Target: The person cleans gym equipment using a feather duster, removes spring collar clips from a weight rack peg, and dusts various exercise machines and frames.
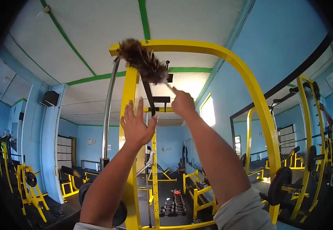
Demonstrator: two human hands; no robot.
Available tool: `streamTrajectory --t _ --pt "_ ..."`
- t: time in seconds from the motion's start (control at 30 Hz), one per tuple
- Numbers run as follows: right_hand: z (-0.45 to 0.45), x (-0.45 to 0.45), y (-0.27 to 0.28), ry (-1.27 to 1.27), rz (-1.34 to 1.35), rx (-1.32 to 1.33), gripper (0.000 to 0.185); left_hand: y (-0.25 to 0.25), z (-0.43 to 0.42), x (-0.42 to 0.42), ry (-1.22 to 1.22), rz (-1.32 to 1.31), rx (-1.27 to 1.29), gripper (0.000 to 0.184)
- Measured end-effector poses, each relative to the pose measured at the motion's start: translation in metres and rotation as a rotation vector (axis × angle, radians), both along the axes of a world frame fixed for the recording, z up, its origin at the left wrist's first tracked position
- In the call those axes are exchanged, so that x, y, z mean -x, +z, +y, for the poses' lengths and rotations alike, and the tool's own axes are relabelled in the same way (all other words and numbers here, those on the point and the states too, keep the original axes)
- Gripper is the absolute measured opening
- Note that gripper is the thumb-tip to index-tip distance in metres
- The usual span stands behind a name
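My right hand point(183, 103) is raised and wrapped round the thin handle of a feather duster point(141, 61). The duster's dark brown feathers lie against the top left corner of a yellow steel gym frame point(197, 47), partly covering the bar there. My left hand point(137, 124) is lifted with fingers spread, in front of or against the frame's yellow upright point(129, 88); whether it touches the post I cannot tell. Nothing is in that hand. A chrome guide rod point(110, 111) runs down to the left of the upright.
A black weight plate point(280, 186) sits on the frame's right side, near a large wall mirror point(289, 103). Several dumbbells point(178, 203) line the floor ahead. A yellow bench frame point(199, 195) stands beyond, and a black speaker point(50, 98) hangs on the left pillar.
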State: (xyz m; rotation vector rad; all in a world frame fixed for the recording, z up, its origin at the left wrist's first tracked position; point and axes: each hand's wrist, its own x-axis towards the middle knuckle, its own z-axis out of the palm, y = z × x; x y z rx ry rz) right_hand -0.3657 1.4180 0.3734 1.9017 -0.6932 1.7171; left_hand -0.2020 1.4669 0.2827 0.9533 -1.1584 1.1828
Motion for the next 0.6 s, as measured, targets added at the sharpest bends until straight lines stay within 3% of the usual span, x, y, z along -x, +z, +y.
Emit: streamTrajectory --t 0.1,0.2,0.3,0.47,0.6 --pt "-0.022 0.017 0.026 -0.013 -0.300 0.016 0.040 0.003 -0.013 -0.010 -0.066 0.148 -0.100 0.078" --pt "-0.026 0.066 0.040 -0.062 -0.398 -0.015 0.035 -0.013 -0.025 -0.006 0.088 0.015 -0.040 0.078" --pt "-0.024 0.130 0.028 -0.171 -0.481 0.086 0.034 -0.027 -0.028 0.017 0.050 -0.061 -0.006 0.076" --pt "-0.032 0.237 0.008 -0.428 -0.343 -0.010 0.034 -0.033 -0.045 0.076 -0.067 -0.131 0.030 0.075" --pt "-0.023 0.310 -0.010 -0.399 -0.252 0.096 0.031 -0.046 -0.055 0.146 -0.196 -0.138 0.011 0.074"
